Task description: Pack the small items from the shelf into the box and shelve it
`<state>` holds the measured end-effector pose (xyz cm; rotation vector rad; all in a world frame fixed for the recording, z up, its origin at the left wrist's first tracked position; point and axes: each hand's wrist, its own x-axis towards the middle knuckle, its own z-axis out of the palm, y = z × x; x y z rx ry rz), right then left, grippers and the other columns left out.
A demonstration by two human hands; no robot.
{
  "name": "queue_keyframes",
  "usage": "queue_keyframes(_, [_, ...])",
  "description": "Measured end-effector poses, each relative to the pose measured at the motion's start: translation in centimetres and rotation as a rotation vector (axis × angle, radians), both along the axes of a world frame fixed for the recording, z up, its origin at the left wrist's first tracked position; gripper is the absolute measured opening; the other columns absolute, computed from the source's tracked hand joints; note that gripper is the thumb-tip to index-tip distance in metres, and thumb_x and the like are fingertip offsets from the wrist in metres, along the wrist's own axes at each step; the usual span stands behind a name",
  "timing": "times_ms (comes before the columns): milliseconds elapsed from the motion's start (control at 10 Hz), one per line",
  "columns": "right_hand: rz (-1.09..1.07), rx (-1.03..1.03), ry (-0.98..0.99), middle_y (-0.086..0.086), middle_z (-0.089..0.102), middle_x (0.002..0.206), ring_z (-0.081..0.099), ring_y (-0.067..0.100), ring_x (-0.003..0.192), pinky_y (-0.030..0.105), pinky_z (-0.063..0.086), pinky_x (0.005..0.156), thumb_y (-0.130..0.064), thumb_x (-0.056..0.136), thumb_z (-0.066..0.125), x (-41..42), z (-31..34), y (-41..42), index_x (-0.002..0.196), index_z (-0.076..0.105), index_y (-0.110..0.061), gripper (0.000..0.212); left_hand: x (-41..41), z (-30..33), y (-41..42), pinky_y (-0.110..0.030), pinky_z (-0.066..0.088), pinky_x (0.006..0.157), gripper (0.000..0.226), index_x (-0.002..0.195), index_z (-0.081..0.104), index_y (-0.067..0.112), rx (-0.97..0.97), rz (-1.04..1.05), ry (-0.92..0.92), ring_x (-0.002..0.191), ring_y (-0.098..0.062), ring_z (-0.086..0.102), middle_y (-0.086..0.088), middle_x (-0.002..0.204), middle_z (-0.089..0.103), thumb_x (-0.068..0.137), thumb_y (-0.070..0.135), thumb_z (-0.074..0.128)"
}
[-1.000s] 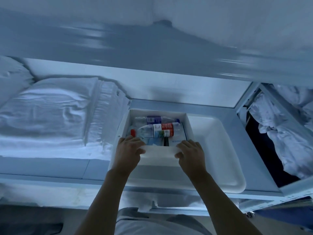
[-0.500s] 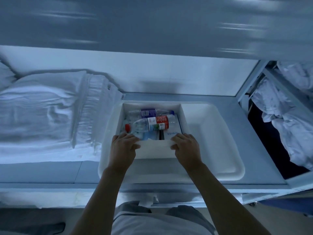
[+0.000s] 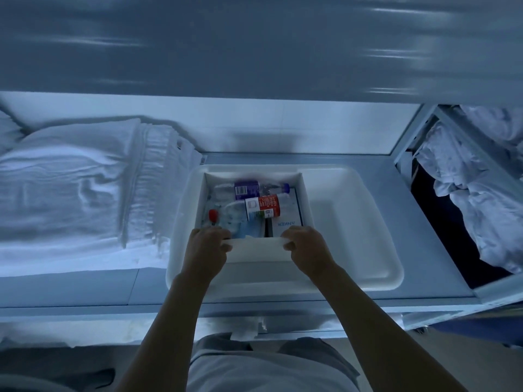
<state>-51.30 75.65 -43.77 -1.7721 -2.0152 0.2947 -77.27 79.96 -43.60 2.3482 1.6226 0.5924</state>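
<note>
Nearest the camera, two bare forearms reach forward from the person's pale shirt [image 3: 266,372] over the front edge of the shelf [image 3: 85,287]. The left hand [image 3: 205,250] and the right hand [image 3: 307,248] both grip the near wall of the box [image 3: 256,250] — fingers curled over its top edge, thumbs against the outer face, one hand at each end of that wall. The box is white and open-topped, and it sits inside the left part of a larger white tray [image 3: 353,222] that rests on the shelf; the tray's right part is bare plastic. Inside the box, closest to the hands, lies a flat white packet with blue lettering [image 3: 287,223], read upside down from here, and beside it on the left something pale blue that is too blurred to name. Across these lies a clear bottle with a red and white label [image 3: 260,207], its red cap [image 3: 212,214] pointing left. Just behind it lies a second clear bottle with a purple label [image 3: 246,189], its blue cap [image 3: 285,187] pointing right; the two bottles lie side by side, touching or nearly so. Left of the tray, folded white linen [image 3: 73,188] covers much of the shelf, its edge just beside the tray's rim. To the right, past an upright post — crumpled white cloth [image 3: 478,193] fills the neighbouring bay. Behind everything runs the shelf's pale back wall [image 3: 254,123], and above it the underside of the next shelf [image 3: 254,46], streaked with blur.
</note>
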Motion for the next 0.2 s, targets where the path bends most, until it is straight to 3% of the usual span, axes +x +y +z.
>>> queue_keyframes(100, [0.018,0.001,-0.028,0.005,0.076,0.099,0.069,0.022,0.089,0.039,0.058,0.089,0.000,0.085,0.075,-0.3,0.8,-0.8,0.104,0.077,-0.010,0.022,-0.5,1.2,-0.3,-0.029,0.053,0.078,0.015,0.090,0.076,0.020,-0.044,-0.016,-0.077,0.082,-0.013,0.067,0.001,0.094,0.075,0.083,0.007,0.080])
queue_keyframes(200, [-0.023,0.024,-0.023,0.004,0.073,0.110,0.067,0.021,0.101,0.036,0.054,0.098,-0.006,0.080,0.083,-0.4,1.5,-1.2,0.110,0.074,-0.012,0.032,-1.1,3.1,-0.3,-0.035,0.058,0.077,0.015,0.088,0.076,0.019,-0.070,0.005,-0.136,0.085,-0.021,0.071,-0.003,0.096,0.076,0.083,0.005,0.078])
